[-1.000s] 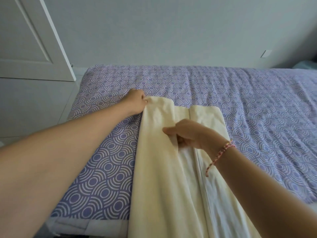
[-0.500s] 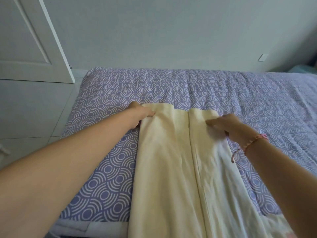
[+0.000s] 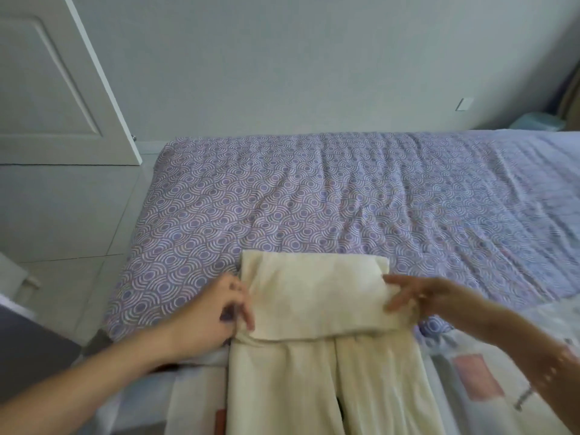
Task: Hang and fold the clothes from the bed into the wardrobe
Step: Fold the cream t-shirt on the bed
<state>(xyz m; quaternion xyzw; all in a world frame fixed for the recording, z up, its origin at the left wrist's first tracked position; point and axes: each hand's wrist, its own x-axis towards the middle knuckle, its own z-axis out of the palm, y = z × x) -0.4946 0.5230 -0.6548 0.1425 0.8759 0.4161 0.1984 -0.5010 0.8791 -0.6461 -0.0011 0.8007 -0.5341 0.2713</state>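
Folding is the step in hand. The trousers (image 3: 314, 296), cream and laid lengthwise on the bed (image 3: 314, 189), are lying with their far end doubled back toward the person, so a flap is sitting across both legs. The left hand (image 3: 213, 312) is pinching the flap's left edge, fingers curled and thumb on top of the cloth. The right hand (image 3: 420, 298) is reaching to the flap's right edge with fingers stretched nearly straight and tips touching the cloth. Blur is softening that side, but the hand is reading as open, not gripping.

The fold is looking only part done, since a long run of both legs is trailing off the bottom of the view over a pale patched cover (image 3: 470, 372). By my judgement the next move is calling for both hands to take matching corners and bring the bundle over again, keeping the side edges in line so the flap is not skewing. Carrying it to the wardrobe is coming after that, and no wardrobe is plainly showing. The white panelled door (image 3: 47, 89) at left could belong to anything.

The bed's left edge is running near the left hand, with floor (image 3: 62, 215) dropping away beyond it. The patterned sheet is spreading wide beyond the trousers and to the right, offering room to work.
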